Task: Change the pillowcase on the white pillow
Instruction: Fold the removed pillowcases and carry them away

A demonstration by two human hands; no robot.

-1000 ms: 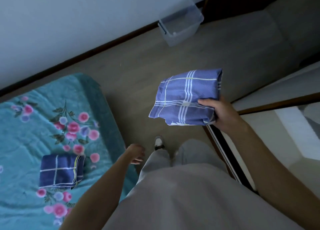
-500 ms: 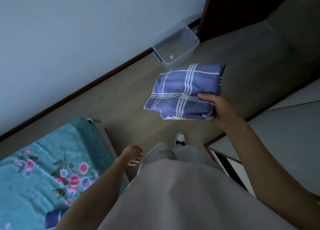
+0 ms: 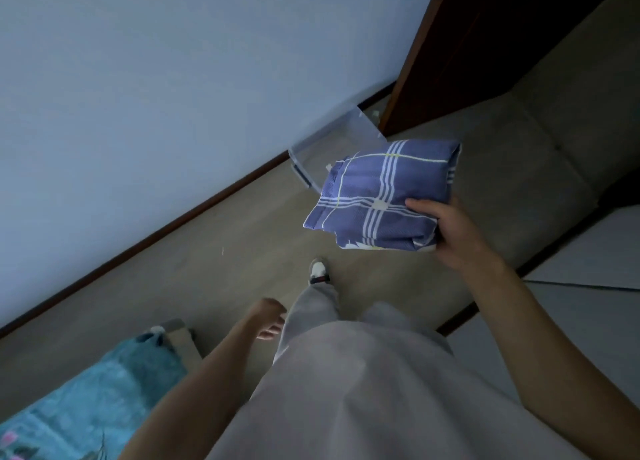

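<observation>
My right hand (image 3: 450,231) grips a folded blue plaid pillowcase (image 3: 381,193) by its near right corner, thumb on top, and holds it out over the floor at waist height. My left hand (image 3: 268,321) hangs by my left thigh with loosely curled fingers and holds nothing. No white pillow is in view.
A clear plastic box (image 3: 332,148) stands on the floor against the pale wall, partly behind the pillowcase. The corner of a bed with a teal floral cover (image 3: 97,397) shows at the lower left. A dark wooden door frame (image 3: 415,71) rises at the upper right. My foot (image 3: 318,271) is on the wood floor.
My view has swung away from the bed, so the second folded plaid cloth on it has dropped out of sight. The pillowcase stays in my right hand, now in front of the plastic box.
</observation>
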